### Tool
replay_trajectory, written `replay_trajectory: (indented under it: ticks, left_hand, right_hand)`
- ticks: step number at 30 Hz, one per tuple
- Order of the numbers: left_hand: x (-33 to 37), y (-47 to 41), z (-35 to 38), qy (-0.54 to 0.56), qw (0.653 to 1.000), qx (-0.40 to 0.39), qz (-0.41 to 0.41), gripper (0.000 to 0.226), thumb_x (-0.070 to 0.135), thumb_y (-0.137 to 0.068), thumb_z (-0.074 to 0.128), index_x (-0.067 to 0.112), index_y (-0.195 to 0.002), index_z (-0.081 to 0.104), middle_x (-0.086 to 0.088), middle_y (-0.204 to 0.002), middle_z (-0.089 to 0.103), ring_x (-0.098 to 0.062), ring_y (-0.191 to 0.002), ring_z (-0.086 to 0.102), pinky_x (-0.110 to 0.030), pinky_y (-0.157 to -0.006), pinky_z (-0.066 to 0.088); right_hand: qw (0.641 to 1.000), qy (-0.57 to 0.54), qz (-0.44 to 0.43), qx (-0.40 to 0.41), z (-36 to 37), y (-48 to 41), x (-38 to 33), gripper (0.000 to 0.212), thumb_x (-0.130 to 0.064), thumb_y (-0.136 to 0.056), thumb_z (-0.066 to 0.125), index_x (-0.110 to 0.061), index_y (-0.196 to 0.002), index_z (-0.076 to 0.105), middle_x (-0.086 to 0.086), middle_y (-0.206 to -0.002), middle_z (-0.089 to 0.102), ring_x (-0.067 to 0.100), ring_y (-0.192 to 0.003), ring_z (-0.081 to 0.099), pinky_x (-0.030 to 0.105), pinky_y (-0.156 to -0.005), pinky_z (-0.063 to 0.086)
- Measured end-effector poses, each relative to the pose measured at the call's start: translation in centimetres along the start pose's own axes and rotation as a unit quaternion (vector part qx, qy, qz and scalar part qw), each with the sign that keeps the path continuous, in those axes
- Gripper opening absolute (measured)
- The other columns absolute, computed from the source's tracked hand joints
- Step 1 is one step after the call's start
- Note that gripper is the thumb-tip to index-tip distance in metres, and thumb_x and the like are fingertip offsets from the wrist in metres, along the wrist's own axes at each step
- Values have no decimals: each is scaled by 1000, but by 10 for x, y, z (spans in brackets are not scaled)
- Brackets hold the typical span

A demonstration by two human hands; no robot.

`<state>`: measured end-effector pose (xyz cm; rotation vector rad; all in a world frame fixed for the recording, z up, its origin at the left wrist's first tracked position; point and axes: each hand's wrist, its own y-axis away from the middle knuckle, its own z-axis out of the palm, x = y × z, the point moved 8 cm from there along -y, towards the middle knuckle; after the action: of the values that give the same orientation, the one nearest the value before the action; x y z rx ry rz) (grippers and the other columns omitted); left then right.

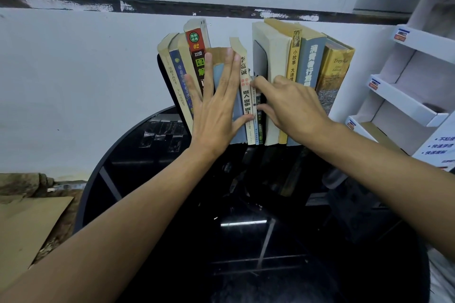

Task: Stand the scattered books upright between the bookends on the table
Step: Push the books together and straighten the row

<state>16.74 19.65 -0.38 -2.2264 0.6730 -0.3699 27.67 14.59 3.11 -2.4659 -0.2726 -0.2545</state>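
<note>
A row of several books stands upright at the far edge of the round black glass table [246,241], spines toward me. My left hand [214,108] lies flat with straight, spread fingers against the spines of the left group, over a grey-blue book [237,115] and a red-and-black book [197,56]. My right hand [288,103] pinches thin books [257,115] in the middle gap, thumb and fingers curled round them. A black bookend [170,86] shows at the left end and a pale bookend [259,61] rises in the middle. More books [310,64] stand to the right.
A white wall [86,81] runs right behind the books. A white cardboard display shelf [403,96] stands at the right, close to the last book. Brown cardboard [27,231] lies on the floor at the left, below the table.
</note>
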Motion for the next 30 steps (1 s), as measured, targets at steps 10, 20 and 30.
replay_trajectory:
  ticks: [10,20,30]
  left_hand:
    - [1,1,1,-11,1000,-3,-5,123,66,-76,69,15,-161,-3,-6,-170,-3,-38,-155,-6,-71,-118,1]
    - [4,7,0,30,999,-15,-25,117,69,-84,60,13,-160,-8,-11,-169,-13,-34,-155,-14,-68,-120,-2]
    - [26,10,15,76,996,-16,-48,122,71,-86,58,12,-156,-22,-9,-164,-28,-29,-155,-16,-62,-123,3]
  right_hand:
    - [1000,1,0,-19,0,-1,0,43,-31,-96,65,-17,-133,48,10,-98,57,33,-81,60,33,-55,35]
    - [988,-98,-99,69,-39,3,12,32,-17,-99,60,-10,-131,60,8,-117,68,27,-102,64,44,-68,60]
    - [993,-54,-82,62,-65,-28,59,63,-46,-95,63,-22,-150,44,-3,-155,45,19,-141,40,42,-109,30]
